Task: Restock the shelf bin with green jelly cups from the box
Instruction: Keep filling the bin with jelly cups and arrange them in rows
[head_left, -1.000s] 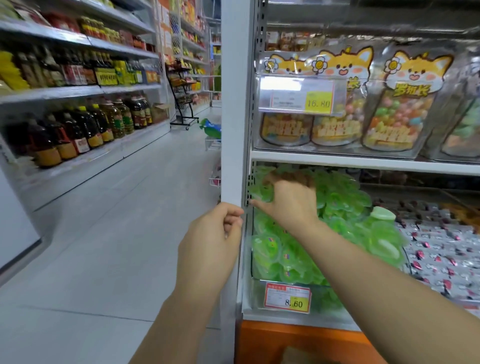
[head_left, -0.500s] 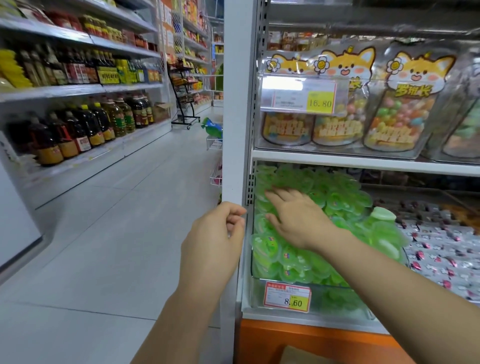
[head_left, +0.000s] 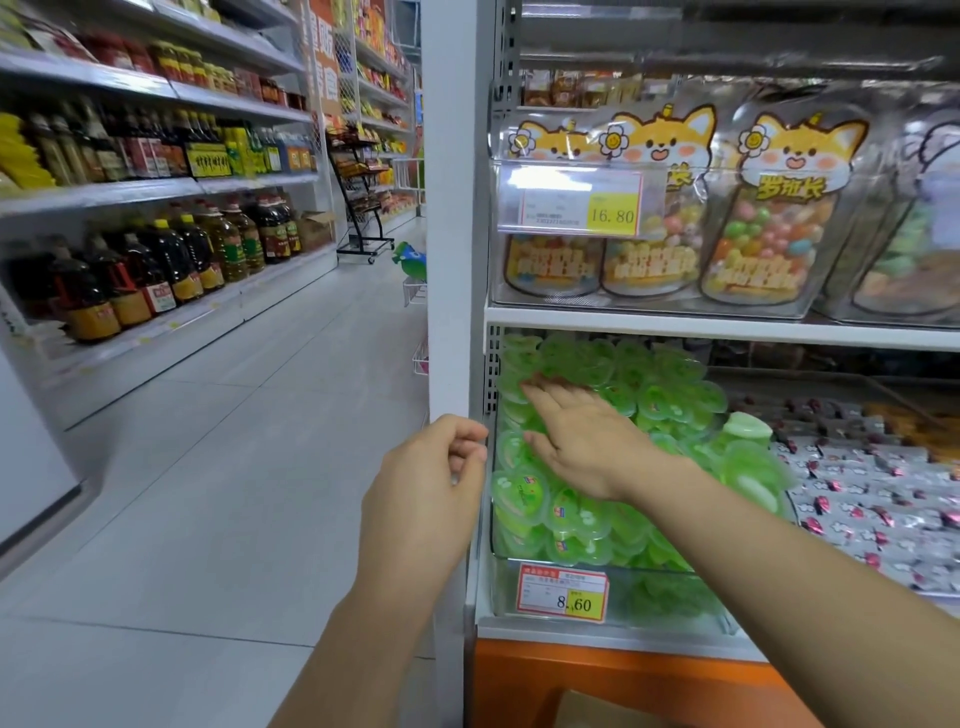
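Brown cardboard box (head_left: 587, 709): cut off by the lower edge; contents not visible. Green plastic jelly cups (head_left: 670, 405): several hidden beneath the flat right hand (head_left: 587, 441). Red-and-yellow price label (head_left: 562, 592) on the clear bin (head_left: 649, 608): small print illegible. Silver-wrapped sweets (head_left: 872, 493): blurred, cut by the right edge.

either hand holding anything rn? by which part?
Nothing is held. The right hand lies flat, fingers straight, on the green jelly cups in the shelf bin. The left hand is loosely curled beside the white upright, nothing visible in it.
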